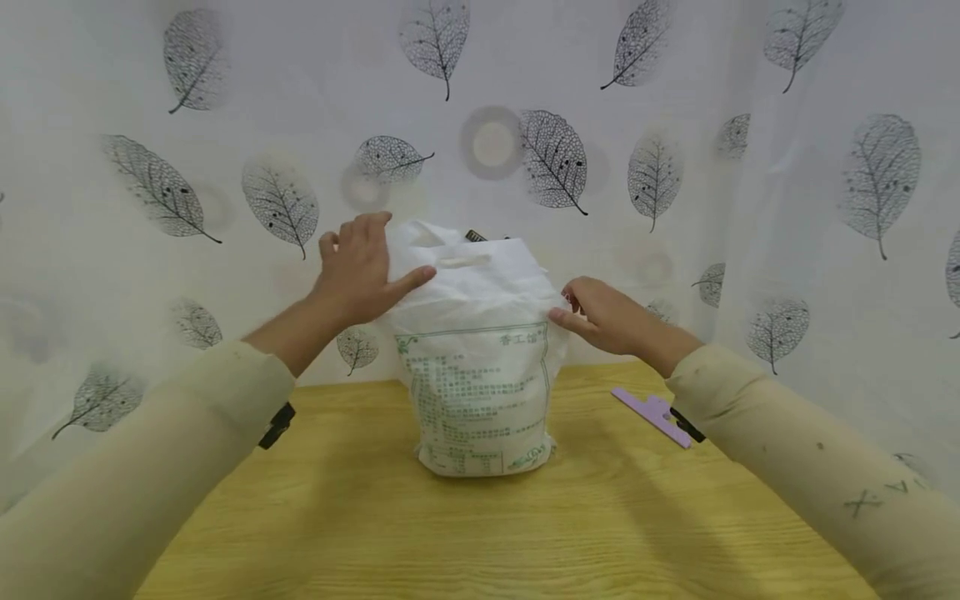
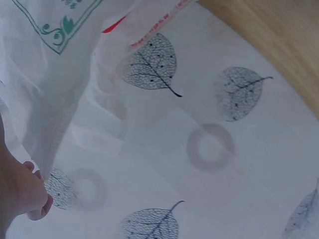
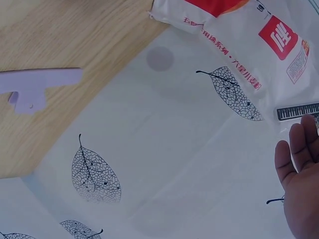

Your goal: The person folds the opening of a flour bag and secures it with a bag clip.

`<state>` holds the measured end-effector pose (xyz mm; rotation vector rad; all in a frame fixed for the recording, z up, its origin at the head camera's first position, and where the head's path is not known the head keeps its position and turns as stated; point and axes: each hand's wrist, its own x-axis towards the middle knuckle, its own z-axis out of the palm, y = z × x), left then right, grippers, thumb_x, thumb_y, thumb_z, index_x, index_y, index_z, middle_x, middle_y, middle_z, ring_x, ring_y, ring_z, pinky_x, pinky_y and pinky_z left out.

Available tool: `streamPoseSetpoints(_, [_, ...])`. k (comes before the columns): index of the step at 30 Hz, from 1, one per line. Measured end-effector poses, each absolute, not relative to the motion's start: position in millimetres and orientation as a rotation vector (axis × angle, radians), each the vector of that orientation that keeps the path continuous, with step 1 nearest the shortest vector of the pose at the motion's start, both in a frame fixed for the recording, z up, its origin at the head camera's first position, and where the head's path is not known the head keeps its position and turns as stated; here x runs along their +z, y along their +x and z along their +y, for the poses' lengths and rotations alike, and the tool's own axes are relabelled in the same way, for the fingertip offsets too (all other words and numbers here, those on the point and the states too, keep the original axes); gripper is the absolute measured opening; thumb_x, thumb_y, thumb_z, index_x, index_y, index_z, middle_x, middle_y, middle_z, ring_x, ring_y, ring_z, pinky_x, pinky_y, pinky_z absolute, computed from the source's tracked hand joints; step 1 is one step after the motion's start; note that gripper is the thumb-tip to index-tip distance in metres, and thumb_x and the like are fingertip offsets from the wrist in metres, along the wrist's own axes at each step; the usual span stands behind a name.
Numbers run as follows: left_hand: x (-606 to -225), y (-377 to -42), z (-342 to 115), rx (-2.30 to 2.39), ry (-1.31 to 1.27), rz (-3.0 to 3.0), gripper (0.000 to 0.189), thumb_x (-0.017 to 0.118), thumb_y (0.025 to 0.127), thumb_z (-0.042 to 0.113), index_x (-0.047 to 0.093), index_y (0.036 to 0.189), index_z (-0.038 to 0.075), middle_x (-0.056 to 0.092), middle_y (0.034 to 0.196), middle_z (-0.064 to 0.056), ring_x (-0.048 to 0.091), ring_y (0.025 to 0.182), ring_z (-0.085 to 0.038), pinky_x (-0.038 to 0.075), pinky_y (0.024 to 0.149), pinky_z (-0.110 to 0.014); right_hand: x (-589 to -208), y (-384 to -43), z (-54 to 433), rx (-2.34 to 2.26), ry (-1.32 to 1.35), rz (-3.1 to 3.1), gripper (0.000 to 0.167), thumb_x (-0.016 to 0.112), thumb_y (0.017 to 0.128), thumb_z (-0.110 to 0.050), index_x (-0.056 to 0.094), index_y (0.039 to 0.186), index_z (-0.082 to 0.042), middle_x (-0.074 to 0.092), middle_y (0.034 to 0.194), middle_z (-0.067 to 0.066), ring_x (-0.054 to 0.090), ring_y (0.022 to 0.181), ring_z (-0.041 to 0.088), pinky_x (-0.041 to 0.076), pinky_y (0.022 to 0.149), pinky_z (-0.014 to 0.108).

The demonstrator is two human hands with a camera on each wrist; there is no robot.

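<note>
A white bag of flour stands upright on the table, with green print facing me. Its upper part is creased, and a slot-shaped handle hole shows near the top edge. My left hand rests against the upper left edge, thumb stretched across the front and fingers spread at the side; in the left wrist view the bag's edge meets the hand. At the right edge, slightly lower, my right hand pinches the bag, thumb in front. In the right wrist view the hand's outer fingers lie loose near the red-printed far side.
A light purple sealing clip lies on the wooden table to the right, near my right sleeve. Behind the table hangs a white cloth printed with dark leaves. Black bands show at both wrists.
</note>
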<state>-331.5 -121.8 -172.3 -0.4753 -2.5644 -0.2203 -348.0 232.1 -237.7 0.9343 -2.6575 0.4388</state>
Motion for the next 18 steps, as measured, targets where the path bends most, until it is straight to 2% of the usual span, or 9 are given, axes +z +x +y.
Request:
streamPoseSetpoints(5, [-159,-338,-84,-0.144,-0.570,-2.638,0.096,0.046,0.094,0.070,0.014,0.156,0.005,0.027,0.160,-0.019,0.026,0.146,-0.036,0.014,0.114,-0.059,-228,-348,223,0.465,0.961,-2.662,0.042,0.045,0.106,-0.038,0.053,0.116,0.002,0.056,0.103,0.015,0.050,0.085,0.025,0.043,0.079,0.041])
streamPoseSetpoints(8, [-154,-344,-63,-0.136,-0.617,-2.722,0.092,0.046,0.094,0.069,0.018,0.157,0.007,0.038,0.155,-0.017,0.034,0.144,-0.033,0.012,0.116,-0.059,-225,-348,218,0.473,0.969,-2.676,0.040,0.048,0.106,-0.035,0.054,0.118,0.003,0.058,0.106,0.016,0.054,0.089,0.025,0.046,0.082,0.043])
streamPoseSetpoints(10, [-150,-347,-52,-0.185,-0.651,-2.769,0.084,0.050,0.095,0.065,0.027,0.154,0.009,0.049,0.148,-0.014,0.043,0.137,-0.031,0.014,0.115,-0.058,-225,-349,216,0.463,0.951,-2.682,0.038,0.050,0.105,-0.034,0.055,0.118,0.001,0.059,0.105,0.014,0.055,0.088,0.024,0.046,0.082,0.043])
streamPoseSetpoints(13, [-147,-349,-40,-0.274,-0.712,-2.777,0.066,0.060,0.095,0.051,0.044,0.145,0.010,0.060,0.136,-0.011,0.053,0.126,-0.031,0.021,0.111,-0.054,-224,-347,214,0.425,0.928,-2.669,0.031,0.052,0.104,-0.032,0.055,0.111,-0.002,0.057,0.094,0.010,0.053,0.080,0.022,0.045,0.075,0.039])
streamPoseSetpoints(16, [-147,-348,-36,-0.321,-0.763,-2.726,0.046,0.066,0.094,0.038,0.059,0.132,0.012,0.065,0.131,-0.008,0.057,0.122,-0.032,0.028,0.107,-0.053,-223,-344,214,0.387,0.929,-2.623,0.024,0.055,0.103,-0.028,0.054,0.104,-0.004,0.053,0.083,0.006,0.047,0.071,0.020,0.041,0.068,0.036])
streamPoseSetpoints(18, [-147,-347,-36,-0.362,-0.781,-2.676,0.036,0.067,0.095,0.030,0.060,0.125,0.011,0.067,0.127,-0.009,0.058,0.120,-0.031,0.029,0.106,-0.053,-223,-343,214,0.373,0.943,-2.590,0.021,0.056,0.103,-0.025,0.053,0.101,-0.004,0.051,0.079,0.006,0.045,0.068,0.019,0.040,0.065,0.036])
